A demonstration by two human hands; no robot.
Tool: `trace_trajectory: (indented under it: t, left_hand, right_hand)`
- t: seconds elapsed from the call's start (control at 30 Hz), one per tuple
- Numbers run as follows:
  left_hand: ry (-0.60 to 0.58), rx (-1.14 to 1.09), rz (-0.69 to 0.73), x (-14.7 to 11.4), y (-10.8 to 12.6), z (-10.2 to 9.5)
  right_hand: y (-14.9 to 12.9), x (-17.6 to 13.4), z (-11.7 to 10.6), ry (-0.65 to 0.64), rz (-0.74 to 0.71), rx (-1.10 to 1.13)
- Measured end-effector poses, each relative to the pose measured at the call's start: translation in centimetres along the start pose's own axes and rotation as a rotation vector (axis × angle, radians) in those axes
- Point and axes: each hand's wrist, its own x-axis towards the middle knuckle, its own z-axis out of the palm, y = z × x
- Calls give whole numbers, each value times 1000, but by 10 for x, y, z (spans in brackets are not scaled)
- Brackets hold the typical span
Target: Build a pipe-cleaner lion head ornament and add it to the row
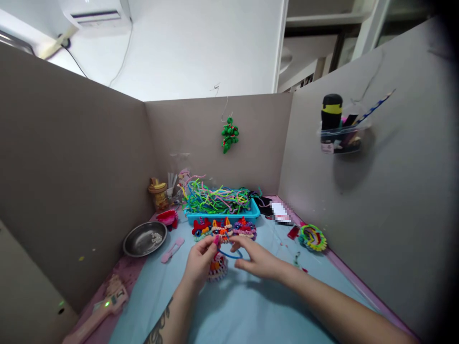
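My left hand (201,262) has its thumb and fingertips pinched on a small pink piece of pipe cleaner (216,240). A blue pipe cleaner (231,255) curves away from it to the right in an open bend. My right hand (258,260) is at the other side of this bend, thumb and fingers apart, the blue strand passing between them; contact with it is unclear. Below my fingertips, on the cloth, lies a fuzzy figure (217,270) in red, orange and pale purple, partly hidden by my left hand. Three similar colourful figures (223,228) stand in a row just beyond.
A blue tray (222,218) piled with pipe cleaners stands at the back. Left are a metal bowl (138,241) with small white pieces, a pink clip (172,250) and a pink glue gun (103,310). Right are a phone (281,213), a yellow-green coil (312,238) and a wall-hung holder (340,141).
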Motion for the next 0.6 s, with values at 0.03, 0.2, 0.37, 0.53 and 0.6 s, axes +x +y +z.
trace_trajectory:
  t: [0.03,0.2,0.37,0.53,0.6]
  left_hand:
    - [-23,66,27,-2,-1,1]
    - [-44,150,103,-5,0,2]
    - [-11,9,72,-2,1,-3]
    - [56,91,140,-1,7,-6]
    - [30,177,150,-2,8,-5]
  right_hand:
    - [-6,3,4,-6,-9,81]
    - [-19,18,20,-2,81,258]
    - [-20,22,21,44,131,168]
    - [-17,19,15,83,52,-42]
    - [-16,18,14,105,35,-96]
